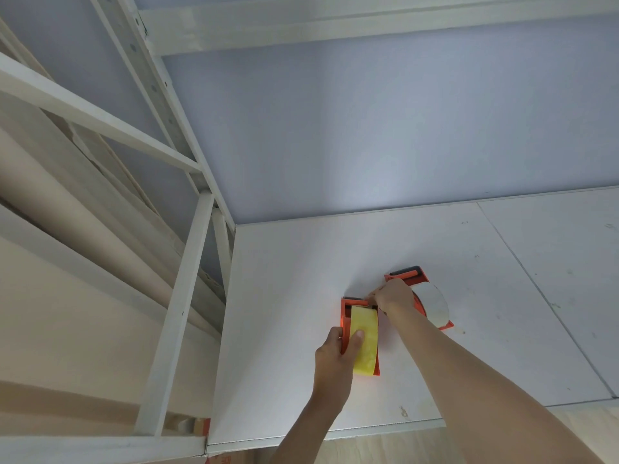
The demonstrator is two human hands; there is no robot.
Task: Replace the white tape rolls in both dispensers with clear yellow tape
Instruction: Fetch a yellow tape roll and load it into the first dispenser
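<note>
1. White metal shelving (174,316) rises along the left side, with pale rolled material (67,209) lying on its shelves; a bluish wall stands behind the white counter (502,296).
2. Near the counter's left part lies an orange dispenser (345,316) loaded with a yellow tape roll (365,343), its width facing up.
3. On that roll rests the person's left hand (335,360): the thumb presses on the yellow tape while the fingers wrap the dispenser's left side, gripping roll and dispenser together.
4. At the far end of this dispenser, the right hand (395,298) has its fingers bunched together, pinching something small at the dispenser's front edge; whether it is the tape end I cannot tell.
5. Just beyond and to the right, touching or nearly touching the right hand, sits the second orange dispenser (418,274), holding a white tape roll (432,304) whose flat round side shows.
</note>
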